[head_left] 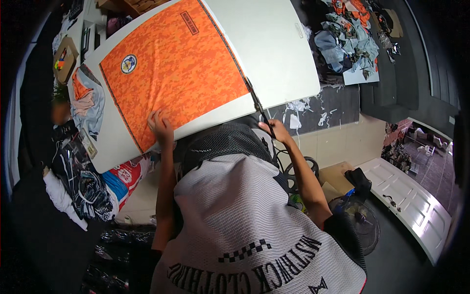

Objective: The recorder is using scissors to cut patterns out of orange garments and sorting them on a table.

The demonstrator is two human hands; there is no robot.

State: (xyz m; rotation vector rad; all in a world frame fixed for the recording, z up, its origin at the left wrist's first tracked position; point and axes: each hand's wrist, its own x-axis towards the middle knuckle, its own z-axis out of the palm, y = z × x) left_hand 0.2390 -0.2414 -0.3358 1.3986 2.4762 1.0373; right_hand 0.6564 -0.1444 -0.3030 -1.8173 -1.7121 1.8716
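Note:
A large orange camouflage fabric panel lies on the white table, with dark border strips along its left and right sides and a round emblem near its upper left. My left hand rests on the panel's near edge, fingers apart and slightly bent, holding nothing. My right hand grips the handles of long black scissors at the table's near edge. Their blades point away from me, along the right border of the panel near its lower right corner. Whether the blades are parted is hard to make out.
The white table reaches beyond the panel. Grey and orange cloth scraps lie at its left edge. A heap of fabric pieces sits at the far right, with white offcuts on the floor. A fan stands behind right.

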